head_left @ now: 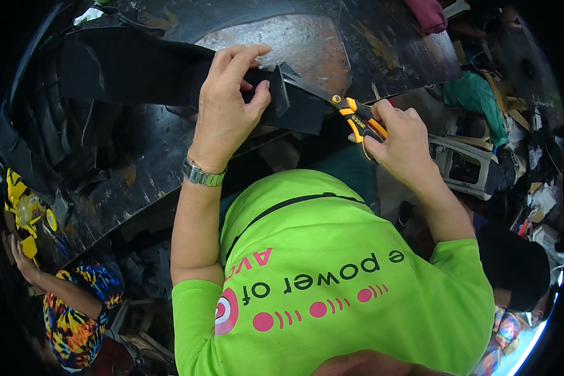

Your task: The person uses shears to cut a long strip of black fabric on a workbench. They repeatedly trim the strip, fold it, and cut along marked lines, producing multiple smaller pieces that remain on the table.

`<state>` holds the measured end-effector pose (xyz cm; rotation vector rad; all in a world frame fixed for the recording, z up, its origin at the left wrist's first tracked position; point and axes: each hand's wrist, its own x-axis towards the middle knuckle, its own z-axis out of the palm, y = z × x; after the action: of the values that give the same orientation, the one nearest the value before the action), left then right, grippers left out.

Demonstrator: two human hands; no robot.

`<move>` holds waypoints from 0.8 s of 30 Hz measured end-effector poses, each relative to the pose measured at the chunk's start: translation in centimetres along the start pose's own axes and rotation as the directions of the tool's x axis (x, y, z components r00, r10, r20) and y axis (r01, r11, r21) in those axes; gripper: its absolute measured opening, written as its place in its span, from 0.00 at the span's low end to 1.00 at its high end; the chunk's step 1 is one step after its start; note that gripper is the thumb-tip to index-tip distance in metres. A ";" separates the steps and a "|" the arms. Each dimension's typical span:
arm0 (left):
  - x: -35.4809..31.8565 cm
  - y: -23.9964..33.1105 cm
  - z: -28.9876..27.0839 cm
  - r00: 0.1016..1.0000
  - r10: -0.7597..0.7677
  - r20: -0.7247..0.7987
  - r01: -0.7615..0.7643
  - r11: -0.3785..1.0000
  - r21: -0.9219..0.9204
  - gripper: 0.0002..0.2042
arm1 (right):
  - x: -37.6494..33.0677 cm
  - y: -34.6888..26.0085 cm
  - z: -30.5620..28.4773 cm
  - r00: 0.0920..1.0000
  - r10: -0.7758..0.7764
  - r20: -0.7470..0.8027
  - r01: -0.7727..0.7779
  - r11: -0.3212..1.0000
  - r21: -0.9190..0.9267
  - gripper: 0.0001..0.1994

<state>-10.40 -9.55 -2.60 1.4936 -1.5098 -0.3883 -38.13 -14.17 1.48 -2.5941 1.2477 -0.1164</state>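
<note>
Upper centre: one right hand (402, 139) holds one pair of scissors (337, 99); one left hand (227, 97) touches black sheeting (302, 114), its grip unclear.

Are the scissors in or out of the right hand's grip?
In: the right hand wraps around the yellow-and-black handles of the scissors.

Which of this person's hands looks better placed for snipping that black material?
Probably the right hand: it grips the yellow-handled scissors, whose blades point toward the black material. The left hand is over the material with no cutting tool visible, so it seems better suited to steadying.
</note>
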 end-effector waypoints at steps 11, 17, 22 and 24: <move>1.6 0.2 0.0 0.987 0.059 0.151 -0.098 0.958 0.268 0.09 | 0.3 -0.4 0.1 1.000 -0.018 -0.025 0.018 1.000 -0.012 0.18; 1.7 -0.1 -0.5 0.986 -0.055 0.158 0.029 0.986 0.167 0.05 | 0.3 -0.8 0.1 1.000 -0.019 -0.005 0.019 0.999 -0.051 0.18; 1.3 -0.3 0.1 0.993 -0.076 0.089 0.061 0.985 0.164 0.05 | 0.4 -1.2 0.3 0.999 -0.041 0.015 0.042 0.998 -0.046 0.18; 1.6 -0.5 0.3 1.000 -0.016 0.014 0.014 0.995 0.096 0.05 | 0.4 -1.1 0.0 0.999 -0.027 0.029 0.029 0.998 -0.049 0.18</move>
<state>-10.04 -11.24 -2.55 1.5806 -1.5480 -0.3406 -37.06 -13.79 1.76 -2.6462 1.2200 -0.0549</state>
